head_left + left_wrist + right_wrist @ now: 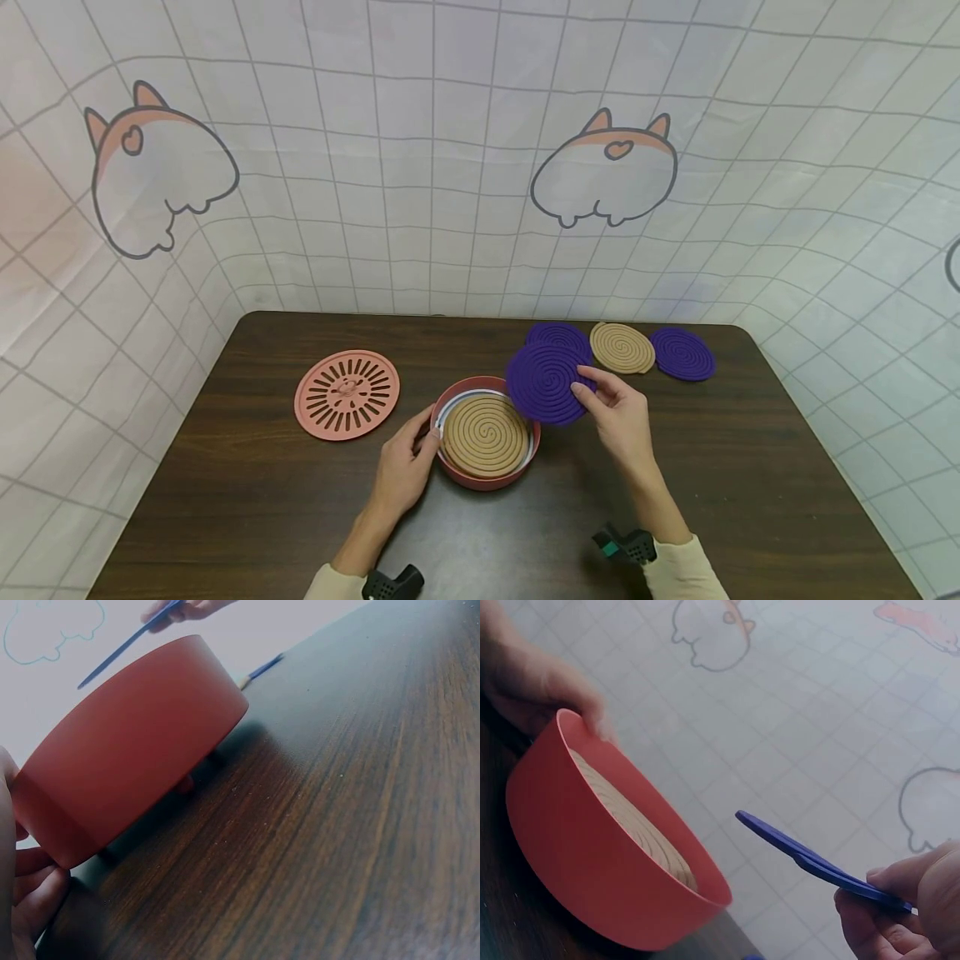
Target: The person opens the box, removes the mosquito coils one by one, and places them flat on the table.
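Note:
Between thumb and fingers, my right hand (621, 417) pinches a purple mosquito coil (546, 385) by its right edge. The coil is held above the right back rim of a round red container (486, 484), overlapping it in the head view. Edge-on in the right wrist view, the purple coil (802, 856) is thin and slightly split in level. My left hand (402, 468) grips the container's left side, thumb at the rim and fingers against the outer wall. Inside lies a tan mosquito coil (486, 437), below the rim, with a white ring showing around it.
A pink slotted lid (347, 395) lies flat to the left on the dark wooden table (750, 475). Along the back edge lie a purple coil (558, 333), partly hidden, a tan coil (622, 347) and another purple coil (682, 354). A white gridded curtain (480, 167) stands behind.

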Demonstrator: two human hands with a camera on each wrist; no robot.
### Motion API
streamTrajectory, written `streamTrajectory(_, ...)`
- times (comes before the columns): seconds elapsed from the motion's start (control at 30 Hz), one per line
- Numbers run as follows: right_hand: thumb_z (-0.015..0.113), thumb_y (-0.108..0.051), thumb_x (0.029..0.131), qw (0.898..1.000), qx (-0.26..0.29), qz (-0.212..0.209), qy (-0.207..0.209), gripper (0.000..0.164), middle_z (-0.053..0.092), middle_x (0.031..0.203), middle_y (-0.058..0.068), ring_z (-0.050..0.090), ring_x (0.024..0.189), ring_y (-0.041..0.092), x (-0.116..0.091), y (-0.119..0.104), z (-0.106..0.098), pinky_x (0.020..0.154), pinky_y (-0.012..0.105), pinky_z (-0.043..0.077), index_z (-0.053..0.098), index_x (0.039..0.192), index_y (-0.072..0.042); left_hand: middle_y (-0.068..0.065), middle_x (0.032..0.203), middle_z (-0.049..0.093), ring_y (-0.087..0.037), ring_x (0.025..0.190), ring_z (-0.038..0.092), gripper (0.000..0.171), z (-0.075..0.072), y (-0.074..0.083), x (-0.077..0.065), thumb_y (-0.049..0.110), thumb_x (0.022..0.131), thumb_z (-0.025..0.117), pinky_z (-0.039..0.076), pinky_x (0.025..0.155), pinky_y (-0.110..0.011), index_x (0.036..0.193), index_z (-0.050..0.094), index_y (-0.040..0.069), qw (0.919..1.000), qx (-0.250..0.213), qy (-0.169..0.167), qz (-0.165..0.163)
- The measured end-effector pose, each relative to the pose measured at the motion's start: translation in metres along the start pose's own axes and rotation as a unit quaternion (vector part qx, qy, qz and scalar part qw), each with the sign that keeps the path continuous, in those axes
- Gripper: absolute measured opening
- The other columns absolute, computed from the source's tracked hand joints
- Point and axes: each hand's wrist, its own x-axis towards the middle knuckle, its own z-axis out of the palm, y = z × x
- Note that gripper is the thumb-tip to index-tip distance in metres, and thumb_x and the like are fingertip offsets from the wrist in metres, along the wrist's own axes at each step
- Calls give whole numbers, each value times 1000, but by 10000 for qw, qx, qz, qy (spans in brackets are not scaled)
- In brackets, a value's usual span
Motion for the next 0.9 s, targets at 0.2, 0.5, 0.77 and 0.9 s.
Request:
streamTrajectory(0.2, 76, -13, 89, 9995, -125, 77, 294, 30, 50, 62, -13, 41, 52, 1, 1, 3, -11, 46, 18, 32, 73, 118, -5, 2, 131, 67, -8, 116, 64, 38, 0, 1, 0, 24, 102, 57, 55, 95, -31, 139, 60, 24, 10000, 0, -4, 1)
streamTrajectory(0.5, 76, -16, 89, 9974, -260, 300, 601, 29, 54, 65, -14, 42, 53, -1, 3, 12, -22, 47, 15, 34, 74, 116, -5, 2, 132, 67, -9, 117, 64, 38, 0, 1, -1, 24, 102, 57, 55, 95, -34, 140, 60, 24, 10000, 18, 2, -1)
streamTrajectory(0.77, 76, -21, 90, 9938, -695, 601, 630, 30, 47, 61, -14, 42, 55, 0, 2, 25, -26, 48, 18, 34, 74, 117, -9, 2, 132, 67, -8, 117, 63, 38, 0, 1, -1, 25, 102, 57, 55, 96, -34, 139, 60, 24, 10000, 57, 14, 6)
streamTrajectory(0.9, 76, -22, 90, 9918, -875, 709, 603, 30, 48, 63, -13, 43, 57, 2, 0, 33, -26, 51, 18, 35, 74, 117, -10, 2, 132, 67, -9, 117, 63, 38, 0, 1, -1, 25, 102, 57, 54, 96, -35, 139, 60, 24, 10000, 65, 13, 9)
